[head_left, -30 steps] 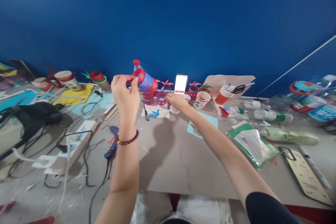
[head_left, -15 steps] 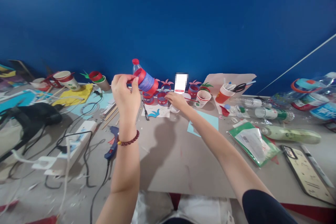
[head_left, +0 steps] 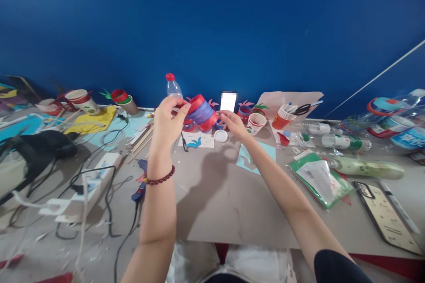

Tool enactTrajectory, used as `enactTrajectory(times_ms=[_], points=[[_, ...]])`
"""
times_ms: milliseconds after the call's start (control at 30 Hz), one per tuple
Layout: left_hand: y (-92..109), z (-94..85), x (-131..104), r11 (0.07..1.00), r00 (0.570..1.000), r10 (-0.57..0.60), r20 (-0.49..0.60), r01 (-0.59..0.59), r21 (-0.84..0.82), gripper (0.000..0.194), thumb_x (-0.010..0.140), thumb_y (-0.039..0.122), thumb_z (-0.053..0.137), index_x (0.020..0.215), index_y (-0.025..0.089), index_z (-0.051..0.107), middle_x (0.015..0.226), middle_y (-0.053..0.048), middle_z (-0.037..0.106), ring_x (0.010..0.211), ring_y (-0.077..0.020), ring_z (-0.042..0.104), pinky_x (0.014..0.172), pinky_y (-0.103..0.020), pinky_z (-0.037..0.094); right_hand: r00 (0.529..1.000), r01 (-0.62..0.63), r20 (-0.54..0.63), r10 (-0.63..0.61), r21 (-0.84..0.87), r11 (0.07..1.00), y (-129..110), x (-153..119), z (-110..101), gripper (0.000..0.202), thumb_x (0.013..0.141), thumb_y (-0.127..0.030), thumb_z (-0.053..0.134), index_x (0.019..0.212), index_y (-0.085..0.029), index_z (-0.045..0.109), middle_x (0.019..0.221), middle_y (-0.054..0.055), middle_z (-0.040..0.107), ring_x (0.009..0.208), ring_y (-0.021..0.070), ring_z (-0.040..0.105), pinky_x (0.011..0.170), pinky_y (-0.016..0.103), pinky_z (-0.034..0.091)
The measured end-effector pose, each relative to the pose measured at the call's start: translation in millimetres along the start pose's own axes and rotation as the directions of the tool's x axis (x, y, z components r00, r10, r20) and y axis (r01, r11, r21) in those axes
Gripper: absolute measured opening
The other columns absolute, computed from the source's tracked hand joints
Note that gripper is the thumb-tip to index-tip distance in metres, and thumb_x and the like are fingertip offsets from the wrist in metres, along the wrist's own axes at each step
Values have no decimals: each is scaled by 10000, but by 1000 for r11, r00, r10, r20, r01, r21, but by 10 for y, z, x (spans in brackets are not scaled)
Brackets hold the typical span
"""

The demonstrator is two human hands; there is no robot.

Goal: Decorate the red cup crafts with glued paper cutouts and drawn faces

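Note:
A cylinder (head_left: 202, 114), painted red at both ends and blue-purple round the middle, hangs tilted above the table. My left hand (head_left: 169, 115) pinches its red upper rim between thumb and fingers. Close to its lower right end is my right hand (head_left: 234, 124), fingers drawn together; whatever they hold is too small to make out. Below lies a round white lid (head_left: 221, 135). A white sheet with a blue paper leaf cutout (head_left: 194, 143) is beneath the cylinder. Small red and blue pots stand behind, partly hidden by the cylinder and my hands.
A clear bottle (head_left: 173, 87) and a phone (head_left: 228, 102) stand by the wall. To the right are a paper cup (head_left: 256, 123), a red cup with scissors (head_left: 282, 117) and plastic bottles (head_left: 345, 143). A glue gun (head_left: 139, 188), cables and a power strip (head_left: 96, 181) lie left.
My left hand has moved right and slightly down with the painted cylinder. My right hand has shifted right, up to the cylinder's lower end, uncovering the white lid.

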State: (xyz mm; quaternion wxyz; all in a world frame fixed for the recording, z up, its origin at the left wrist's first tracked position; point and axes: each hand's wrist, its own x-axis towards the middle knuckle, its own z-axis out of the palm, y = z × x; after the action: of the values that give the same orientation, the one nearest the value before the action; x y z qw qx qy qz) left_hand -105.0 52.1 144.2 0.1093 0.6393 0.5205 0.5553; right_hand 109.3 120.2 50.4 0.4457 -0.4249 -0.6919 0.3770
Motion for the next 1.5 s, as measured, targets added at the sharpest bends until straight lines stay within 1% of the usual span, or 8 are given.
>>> enactTrajectory(times_ms=[133,333,733,900,967,1100,1200,1500], points=[[68,112,-44,984,974,-18,226,57,-167,111,807,303,636,778,196,643,815,-29,647,670,-140,584,598,-280,499,982,-167,150,114,420,892,-274,-250,-164,502,848,-589,518,1142,-200,636,1076,84,678,924,196,647,809,326,517],[129,300,-99,958,908,28,417,94,-270,179,817,363,638,793,186,636,843,-45,635,695,-148,587,623,-294,521,942,-284,299,151,476,832,-517,-567,-251,458,845,-537,589,1177,-225,637,1093,60,689,1018,217,640,931,367,500],[173,305,-115,965,894,23,447,97,-244,184,814,369,653,796,187,652,954,-65,631,785,-163,601,663,-299,532,941,-325,242,235,468,822,-544,-646,-203,512,735,-459,754,1165,-201,647,1125,77,700,1006,219,661,927,369,512],[145,437,-121,890,948,-66,312,198,-412,220,862,413,601,965,222,642,1053,-60,661,931,-175,625,775,-306,534,934,-345,292,205,600,722,-502,-665,-235,525,710,-555,717,1095,-202,666,1065,89,713,1012,259,656,880,379,524],[149,483,-128,855,948,-89,305,230,-466,245,876,431,580,1011,234,632,1065,-56,667,984,-178,625,816,-309,528,933,-350,308,187,654,671,-515,-671,-251,538,725,-581,667,1107,-202,650,1074,102,706,1012,275,651,836,388,533],[201,520,-170,815,880,-83,467,330,-477,333,829,458,636,1083,245,611,1068,-63,671,963,-196,638,780,-323,536,927,-358,338,163,669,651,-547,-678,-271,589,789,-619,507,1184,-189,588,1075,134,694,980,296,651,770,422,532],[239,537,-215,795,834,-39,550,360,-488,429,777,418,706,1151,255,576,1134,-72,657,1024,-213,623,859,-357,522,922,-360,359,146,654,665,-534,-676,-267,609,820,-642,411,1158,-173,599,1017,146,700,966,301,648,764,435,528],[201,621,-251,752,803,-29,595,410,-516,627,683,337,799,1240,286,517,1206,-76,626,1101,-243,602,923,-401,518,920,-383,330,213,632,674,-489,-670,-250,704,838,-736,296,1208,-219,597,985,114,705,945,290,662,791,426,525]])
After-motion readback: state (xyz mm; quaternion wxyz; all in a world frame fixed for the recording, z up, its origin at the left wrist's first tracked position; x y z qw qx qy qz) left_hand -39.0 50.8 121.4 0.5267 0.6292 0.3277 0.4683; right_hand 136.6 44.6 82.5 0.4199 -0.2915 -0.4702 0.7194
